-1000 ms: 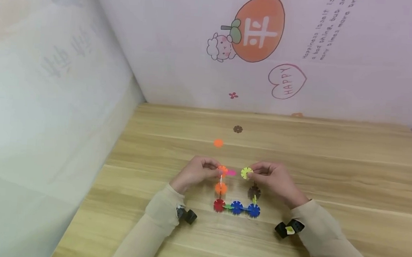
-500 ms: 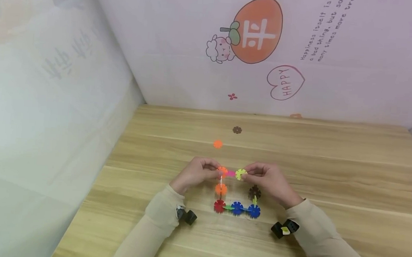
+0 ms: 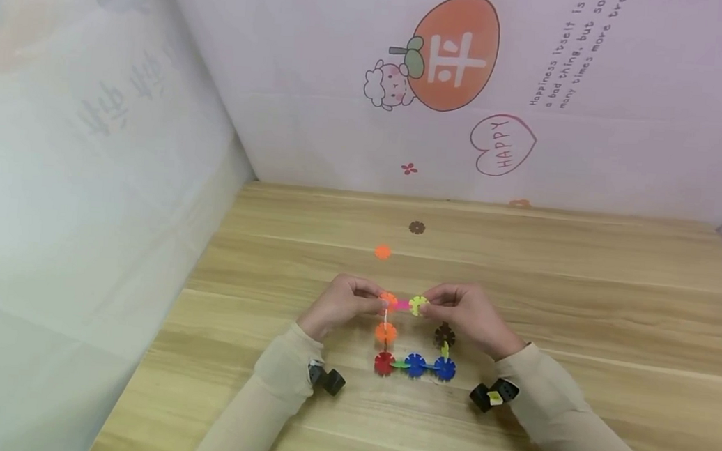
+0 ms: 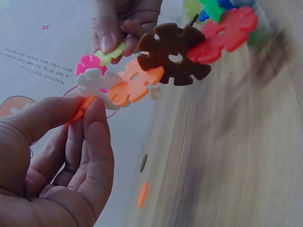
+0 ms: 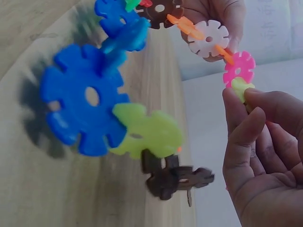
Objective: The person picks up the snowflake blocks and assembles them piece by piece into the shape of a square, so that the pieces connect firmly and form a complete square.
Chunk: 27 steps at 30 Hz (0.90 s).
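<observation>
My left hand (image 3: 345, 305) pinches an orange notched snowflake disc (image 4: 81, 109) at a corner of a chain of slotted plastic discs. Between finger and thumb of my right hand (image 3: 470, 317) is a yellow snowflake disc (image 3: 416, 303), meeting the pink disc (image 5: 240, 71) that extends from the orange one. From the left hand, the chain runs through a white disc (image 4: 92, 85), another orange disc (image 4: 135, 82), a brown disc (image 4: 163, 54) and a red disc (image 4: 232, 35). Green and blue discs (image 5: 80, 101) follow, then a yellow-green disc (image 5: 154, 130) and brown discs (image 5: 165, 182) at the chain's loose end, below my right hand.
Two loose discs lie farther back on the wooden table (image 3: 583, 283): an orange disc (image 3: 382, 252) and a brown disc (image 3: 417, 227). A printed white sheet (image 3: 317, 131) rises behind the table, and another pale sheet (image 3: 117, 201) stands at the left.
My right hand has moved left with the yellow disc, closing the gap to the pink disc. My left hand stays in place, still holding the orange disc.
</observation>
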{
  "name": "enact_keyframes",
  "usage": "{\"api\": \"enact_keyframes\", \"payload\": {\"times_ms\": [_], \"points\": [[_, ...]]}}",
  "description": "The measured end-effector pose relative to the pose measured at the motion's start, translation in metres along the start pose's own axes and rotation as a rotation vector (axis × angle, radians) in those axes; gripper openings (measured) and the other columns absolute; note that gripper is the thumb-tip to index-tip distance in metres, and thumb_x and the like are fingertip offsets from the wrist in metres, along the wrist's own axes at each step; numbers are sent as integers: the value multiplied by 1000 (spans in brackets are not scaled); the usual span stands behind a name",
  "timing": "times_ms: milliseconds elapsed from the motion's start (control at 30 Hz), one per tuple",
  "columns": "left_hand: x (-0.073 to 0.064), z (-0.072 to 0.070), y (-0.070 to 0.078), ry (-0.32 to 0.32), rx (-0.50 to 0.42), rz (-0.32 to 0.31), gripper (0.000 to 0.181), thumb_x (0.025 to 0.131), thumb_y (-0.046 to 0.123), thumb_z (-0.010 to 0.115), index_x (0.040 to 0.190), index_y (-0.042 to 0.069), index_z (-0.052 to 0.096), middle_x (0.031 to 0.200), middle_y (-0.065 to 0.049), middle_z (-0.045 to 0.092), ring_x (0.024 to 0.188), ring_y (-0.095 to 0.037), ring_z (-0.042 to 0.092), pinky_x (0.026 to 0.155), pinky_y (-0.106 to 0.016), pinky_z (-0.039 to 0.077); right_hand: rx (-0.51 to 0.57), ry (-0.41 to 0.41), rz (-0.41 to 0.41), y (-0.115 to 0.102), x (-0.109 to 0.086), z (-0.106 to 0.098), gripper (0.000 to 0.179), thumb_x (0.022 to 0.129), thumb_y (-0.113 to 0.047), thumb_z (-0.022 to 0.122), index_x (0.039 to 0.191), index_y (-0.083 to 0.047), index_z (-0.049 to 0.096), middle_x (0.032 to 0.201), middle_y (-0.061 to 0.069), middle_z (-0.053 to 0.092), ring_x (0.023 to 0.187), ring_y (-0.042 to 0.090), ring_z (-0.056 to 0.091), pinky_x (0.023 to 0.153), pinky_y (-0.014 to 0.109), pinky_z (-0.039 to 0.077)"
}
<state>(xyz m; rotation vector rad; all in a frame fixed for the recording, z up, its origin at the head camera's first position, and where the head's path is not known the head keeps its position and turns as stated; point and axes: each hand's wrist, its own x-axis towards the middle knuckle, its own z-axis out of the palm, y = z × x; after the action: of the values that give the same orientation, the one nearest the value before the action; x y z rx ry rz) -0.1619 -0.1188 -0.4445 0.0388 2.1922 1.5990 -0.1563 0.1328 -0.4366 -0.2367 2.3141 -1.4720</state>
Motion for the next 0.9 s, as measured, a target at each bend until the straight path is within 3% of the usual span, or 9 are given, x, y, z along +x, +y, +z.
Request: {"api": "enact_keyframes", "payload": {"times_ms": [233, 600, 900], "points": [[-2, -1, 0, -2, -9, -12, 18, 82, 13, 79, 99, 9, 76, 96, -3, 74, 89, -16, 65, 83, -30, 56, 28, -31, -32, 0, 2, 2, 21, 87, -21, 76, 101, -5, 73, 90, 8, 72, 87, 29, 69, 76, 34, 58], [-6, 2, 1, 20, -59, -21, 19, 83, 11, 78, 101, 6, 75, 97, -5, 74, 86, -14, 68, 83, -30, 58, 76, 12, 9, 2, 4, 10, 23, 87, -19, 76, 103, -3, 71, 90, 5, 72, 85, 20, 69, 80, 39, 60], [-6, -4, -2, -4, -33, 8, 21, 83, 16, 79, 102, 7, 75, 95, -4, 75, 86, -14, 67, 83, -32, 57, 21, -88, -42, 1, 9, -2, 31, 90, -29, 72, 111, -6, 70, 101, 6, 73, 94, 20, 68, 87, 39, 58]]}}
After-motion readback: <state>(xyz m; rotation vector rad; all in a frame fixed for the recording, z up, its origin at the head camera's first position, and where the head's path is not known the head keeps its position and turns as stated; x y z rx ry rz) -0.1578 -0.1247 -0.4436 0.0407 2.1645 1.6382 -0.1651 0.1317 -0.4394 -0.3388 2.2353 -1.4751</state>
